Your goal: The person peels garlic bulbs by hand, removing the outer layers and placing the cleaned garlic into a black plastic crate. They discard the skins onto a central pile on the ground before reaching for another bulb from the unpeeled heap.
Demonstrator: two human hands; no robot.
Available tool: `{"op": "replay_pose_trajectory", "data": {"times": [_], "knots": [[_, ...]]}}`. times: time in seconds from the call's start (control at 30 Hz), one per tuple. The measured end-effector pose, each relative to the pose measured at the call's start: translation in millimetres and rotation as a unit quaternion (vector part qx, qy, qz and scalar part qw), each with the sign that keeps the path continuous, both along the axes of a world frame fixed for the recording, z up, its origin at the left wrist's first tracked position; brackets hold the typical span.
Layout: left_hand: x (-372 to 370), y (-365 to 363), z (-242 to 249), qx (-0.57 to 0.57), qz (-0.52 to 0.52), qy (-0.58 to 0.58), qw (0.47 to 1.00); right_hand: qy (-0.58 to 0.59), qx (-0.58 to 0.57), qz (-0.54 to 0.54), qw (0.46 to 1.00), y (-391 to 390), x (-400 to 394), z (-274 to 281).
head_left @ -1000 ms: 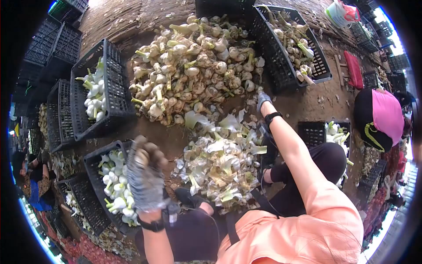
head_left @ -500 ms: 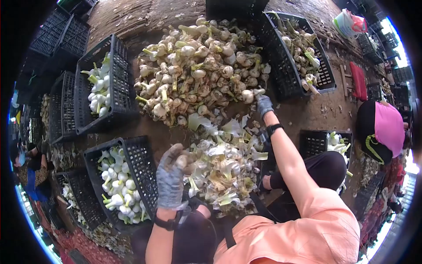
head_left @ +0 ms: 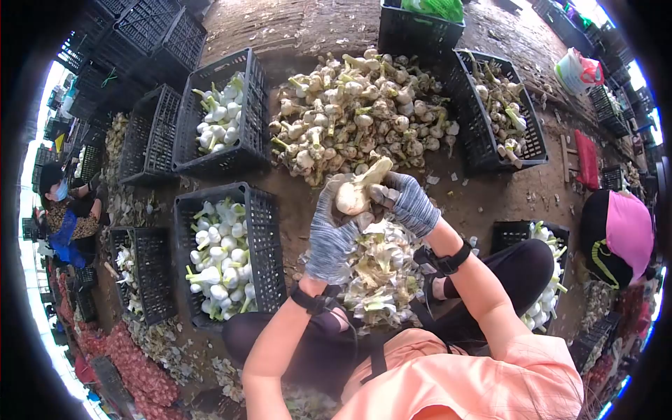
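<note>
Both of my hands wear grey gloves and meet above a heap of peeled garlic skins (head_left: 381,273). My left hand (head_left: 330,234) is closed around a garlic bulb (head_left: 352,199), whose thick pale stem points up and to the right. On the stem side, my right hand (head_left: 413,208) is closed against the same bulb; its fingertips are partly hidden. Just beyond lies a large pile of unpeeled garlic (head_left: 357,115) with dirty skins and stems. Clean white garlic (head_left: 222,255) fills a black crate (head_left: 262,241) beside my left forearm.
Another black crate of white garlic (head_left: 253,119) stands at the far left, and a crate of unpeeled garlic (head_left: 462,115) at the far right. A crate (head_left: 511,234) sits by my right knee. Co-workers sit at left (head_left: 66,217) and right (head_left: 626,234).
My right hand has come back from the right edge of the pile to meet my left hand, where a garlic bulb is now held between them. The camera view has shifted left.
</note>
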State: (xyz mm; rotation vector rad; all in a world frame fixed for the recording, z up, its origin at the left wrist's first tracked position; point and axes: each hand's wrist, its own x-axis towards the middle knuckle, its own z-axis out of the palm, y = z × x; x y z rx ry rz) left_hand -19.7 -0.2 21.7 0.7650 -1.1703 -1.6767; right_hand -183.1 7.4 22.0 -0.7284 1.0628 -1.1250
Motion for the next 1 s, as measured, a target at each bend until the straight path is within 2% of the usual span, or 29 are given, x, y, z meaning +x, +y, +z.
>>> {"op": "replay_pose_trajectory", "data": {"times": [0.1, 0.17, 0.2, 0.23, 0.27, 0.3, 0.37, 0.43, 0.47, 0.5, 0.53, 0.57, 0.63, 0.67, 0.7, 0.73, 0.77, 0.8, 0.83, 0.9, 0.93, 0.97, 1.0], "knots": [[8, 1, 7, 0.061, -0.04, 0.051, 0.996, -0.021, 0.012, 0.02, 0.999, 8, -2, 11], [12, 3, 10, 0.037, -0.018, 0.049, 0.998, -0.062, 0.021, 0.03, 0.997, 10, -1, 7], [16, 2, 12, 0.104, -0.035, 0.077, 0.991, 0.016, -0.109, 0.047, 0.993, 10, 1, 0], [19, 2, 14, 0.169, -0.051, 0.105, 0.979, -0.007, -0.027, 0.065, 0.997, 12, 0, -3], [20, 5, 19, 0.199, -0.03, 0.067, 0.977, -0.029, 0.057, 0.078, 0.995, 13, 1, -1], [21, 5, 25, 0.2, -0.029, 0.069, 0.977, -0.028, 0.058, 0.079, 0.995, 16, 4, 2], [26, 1, 37, 0.339, 0.022, 0.048, 0.939, 0.221, -0.039, 0.068, 0.972, 21, 15, 5], [33, -5, 29, 0.378, 0.031, 0.026, 0.925, 0.255, -0.058, 0.073, 0.963, 26, 20, 1], [36, -7, 25, 0.398, 0.045, 0.043, 0.915, 0.369, -0.152, 0.053, 0.915, 27, 22, 5], [38, -9, 24, 0.417, 0.059, 0.059, 0.905, 0.473, -0.245, 0.031, 0.846, 28, 24, 10], [38, -9, 23, 0.389, 0.077, 0.11, 0.911, 0.462, -0.286, 0.061, 0.837, 29, 23, 15], [38, -8, 25, 0.39, 0.078, 0.111, 0.911, 0.463, -0.286, 0.063, 0.837, 31, 23, 16], [38, -6, 29, 0.236, -0.018, 0.085, 0.968, 0.448, -0.307, 0.05, 0.838, 34, 22, 18], [38, -3, 28, 0.212, -0.071, 0.119, 0.967, 0.476, -0.338, 0.04, 0.811, 31, 19, 20], [33, 0, 26, 0.212, -0.07, 0.121, 0.967, 0.477, -0.338, 0.041, 0.81, 29, 18, 22], [24, 5, 25, 0.065, -0.035, 0.057, 0.996, 0.464, -0.37, -0.001, 0.805, 28, 18, 22], [20, 8, 24, -0.084, 0.002, -0.01, 0.996, 0.449, -0.402, -0.044, 0.797, 27, 18, 23], [21, 7, 23, -0.083, 0.002, -0.009, 0.996, 0.426, -0.379, -0.027, 0.821, 30, 19, 27], [23, 7, 23, -0.04, 0.005, -0.011, 0.999, 0.426, -0.378, -0.027, 0.821, 32, 19, 22], [26, 5, 25, 0.047, 0.011, -0.014, 0.999, 0.219, -0.306, -0.028, 0.926, 34, 17, 6], [27, 4, 28, 0.047, 0.0, 0.0, 0.999, 0.095, -0.236, -0.018, 0.967, 38, 15, 2], [29, 2, 29, 0.048, -0.001, -0.001, 0.999, -0.032, -0.158, -0.027, 0.987, 40, 15, 4], [32, -1, 30, 0.041, -0.013, 0.006, 0.999, -0.078, -0.128, -0.062, 0.987, 32, 13, 5]]}}
